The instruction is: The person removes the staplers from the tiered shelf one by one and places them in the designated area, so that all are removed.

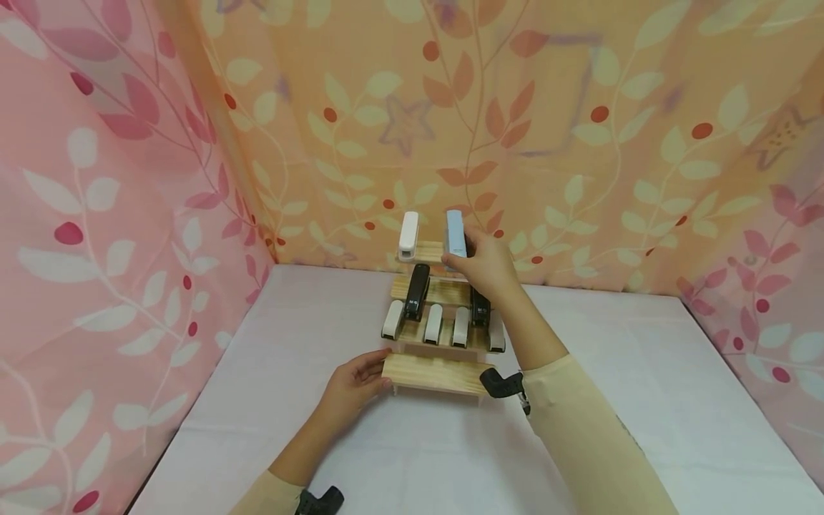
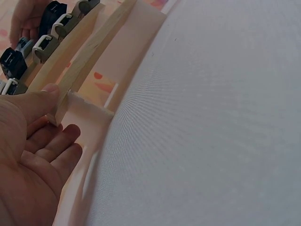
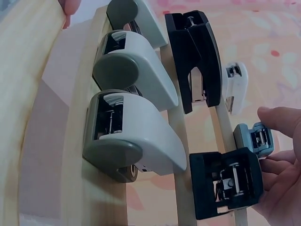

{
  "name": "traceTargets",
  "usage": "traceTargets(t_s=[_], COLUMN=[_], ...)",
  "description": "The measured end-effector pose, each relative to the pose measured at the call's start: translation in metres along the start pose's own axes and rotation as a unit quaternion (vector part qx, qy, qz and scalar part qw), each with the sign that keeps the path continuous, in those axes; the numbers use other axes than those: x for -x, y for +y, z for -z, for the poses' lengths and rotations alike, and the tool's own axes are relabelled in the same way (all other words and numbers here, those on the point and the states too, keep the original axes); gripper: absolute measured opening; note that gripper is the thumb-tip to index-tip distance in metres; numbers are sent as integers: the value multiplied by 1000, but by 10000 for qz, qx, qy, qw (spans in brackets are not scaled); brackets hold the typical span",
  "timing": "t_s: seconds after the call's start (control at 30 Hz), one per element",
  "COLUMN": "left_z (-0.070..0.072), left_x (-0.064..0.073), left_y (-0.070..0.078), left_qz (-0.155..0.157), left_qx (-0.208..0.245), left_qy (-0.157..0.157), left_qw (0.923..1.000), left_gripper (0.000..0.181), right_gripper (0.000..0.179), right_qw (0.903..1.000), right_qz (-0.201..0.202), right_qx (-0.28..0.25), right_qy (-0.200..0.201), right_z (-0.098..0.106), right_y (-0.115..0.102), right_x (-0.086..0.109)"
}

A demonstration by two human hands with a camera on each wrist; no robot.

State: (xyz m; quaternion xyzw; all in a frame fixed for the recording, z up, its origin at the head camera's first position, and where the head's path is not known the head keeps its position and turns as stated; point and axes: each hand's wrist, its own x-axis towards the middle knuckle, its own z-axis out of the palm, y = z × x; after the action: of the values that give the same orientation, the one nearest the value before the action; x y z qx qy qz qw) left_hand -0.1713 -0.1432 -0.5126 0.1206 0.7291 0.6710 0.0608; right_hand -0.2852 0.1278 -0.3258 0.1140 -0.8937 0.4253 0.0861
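Note:
A light blue stapler (image 1: 455,233) stands at the right end of the top step of a wooden tiered rack (image 1: 434,373). My right hand (image 1: 491,266) holds it, thumb on its near side and fingers round its right side. In the right wrist view the stapler's front end (image 3: 260,138) shows between thumb and fingers. My left hand (image 1: 352,385) grips the left end of the rack's lowest step; in the left wrist view its thumb (image 2: 50,91) lies on the board, the other fingers loosely bent below. A white stapler (image 1: 408,234) stands at the top step's left end.
Two black staplers, one at the left (image 1: 417,292) and one at the right (image 1: 480,307), stand on the step below the top. Several white-and-grey staplers (image 1: 434,324) line the step under that. A white cloth (image 1: 290,322) covers the table; patterned curtains (image 1: 360,143) hang behind and beside it.

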Motion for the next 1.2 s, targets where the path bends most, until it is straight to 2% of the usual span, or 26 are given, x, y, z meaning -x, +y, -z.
traceTargets(t_s=[0.33,0.6,0.87,1.07,1.2], left_z=[0,-1,-1,-1,-2], left_x=[-1,2,1,1,1], left_y=[-6,-4,-6,-3,-1], left_qz=[-156,-126,-212,-78,-21], left_qx=[-50,-163,-37,66,41], left_qy=[28,89,40,61,87], left_qw=[9999,9997,9998,9999,10000], left_gripper=[57,57,57,56,56], right_gripper=[56,54,45,49,53], right_qw=[9999,9995,9988,9974,9965], right_qz=[-20,29,-26,-25,-100], right_qx=[-90,306,395,384,169], right_qy=[-135,34,300,616,817], right_z=[3,2,8,19,31], right_y=[1,2,5,4,1], right_x=[2,2,2,8,18])
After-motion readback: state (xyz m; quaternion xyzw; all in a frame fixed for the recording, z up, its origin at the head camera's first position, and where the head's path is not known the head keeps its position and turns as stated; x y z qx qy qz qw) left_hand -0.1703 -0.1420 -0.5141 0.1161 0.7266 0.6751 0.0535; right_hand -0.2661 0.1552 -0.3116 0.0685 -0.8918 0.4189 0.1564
